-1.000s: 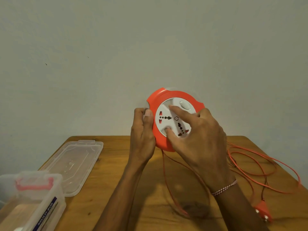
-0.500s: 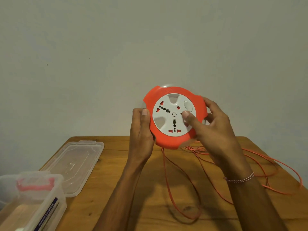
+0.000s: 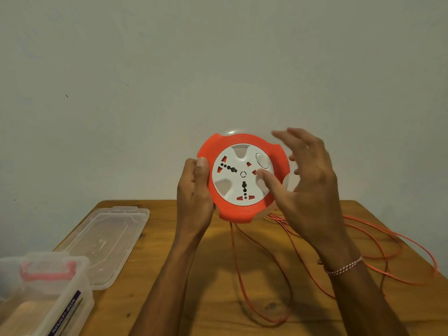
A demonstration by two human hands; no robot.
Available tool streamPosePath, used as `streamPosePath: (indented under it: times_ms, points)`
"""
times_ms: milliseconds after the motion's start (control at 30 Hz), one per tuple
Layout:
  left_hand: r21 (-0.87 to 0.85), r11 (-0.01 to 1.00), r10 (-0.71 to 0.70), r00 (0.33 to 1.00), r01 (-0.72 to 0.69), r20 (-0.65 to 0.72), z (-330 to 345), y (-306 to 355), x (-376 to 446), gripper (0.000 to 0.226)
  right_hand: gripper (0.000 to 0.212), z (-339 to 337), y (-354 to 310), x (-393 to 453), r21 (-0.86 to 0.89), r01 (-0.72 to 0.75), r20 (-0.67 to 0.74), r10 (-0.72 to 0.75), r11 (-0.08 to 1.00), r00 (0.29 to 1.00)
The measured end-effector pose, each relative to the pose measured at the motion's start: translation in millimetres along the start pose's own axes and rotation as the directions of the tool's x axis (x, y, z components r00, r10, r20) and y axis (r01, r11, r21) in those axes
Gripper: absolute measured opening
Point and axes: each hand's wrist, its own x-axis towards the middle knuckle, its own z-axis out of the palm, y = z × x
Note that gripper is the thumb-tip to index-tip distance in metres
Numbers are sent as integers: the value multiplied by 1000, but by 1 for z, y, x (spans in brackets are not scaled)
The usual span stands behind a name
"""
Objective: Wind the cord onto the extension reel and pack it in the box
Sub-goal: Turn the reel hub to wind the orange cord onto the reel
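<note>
A round orange extension reel [image 3: 232,209] with a white socket face is held upright above the table's far edge. My left hand [image 3: 194,197] grips its left rim, thumb on the front. My right hand [image 3: 305,185] is to the reel's right with fingers spread and blurred; its thumb touches the white face near the centre. The thin orange cord [image 3: 242,282] hangs from the reel's bottom and lies in loose loops over the right half of the table. A clear plastic box [image 3: 43,301] stands at the lower left.
The box's clear lid [image 3: 106,241] lies flat on the wooden table [image 3: 194,299] just behind the box. A plain wall fills the background. Cord loops reach the table's right edge.
My right hand has swung from the face's lower left round to the right side, fingers lifting off and spreading. The white face has turned. The cord loops have shifted; the plug is out of view.
</note>
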Motion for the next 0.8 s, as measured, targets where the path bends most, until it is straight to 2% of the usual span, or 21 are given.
streamPosePath:
  times_ms: [67, 100, 167, 267, 567, 667, 800]
  points:
    - [-1, 1000, 2, 1000, -2, 2, 0, 1, 0, 27, 46, -2, -3, -2, -70, 211, 94, -204, 975, 974]
    - [-1, 1000, 10, 1000, -10, 5, 0, 1, -1, 26, 46, -1, -6, -4, -102, 280, 176, -259, 955, 950]
    - [9, 999, 33, 999, -33, 10, 1, 3, -1, 23, 51, 3, -11, -7, -178, 342, 312, -277, 923, 909]
    - [8, 999, 40, 999, -41, 18, 2, 3, -2, 21, 58, 6, -18, -8, -255, 327, 380, -216, 910, 899]
    - [-8, 999, 49, 998, -49, 38, 4, 4, -4, 16, 59, 7, -23, -11, -294, 214, 303, -121, 931, 945]
    - [2, 999, 54, 997, -54, 47, 6, 3, -5, 15, 56, 10, -25, -16, -306, 122, 217, -55, 944, 975]
    - [2, 998, 69, 997, -69, 46, 7, 3, -6, 20, 61, 14, -29, -21, -305, 8, 95, 23, 952, 995]
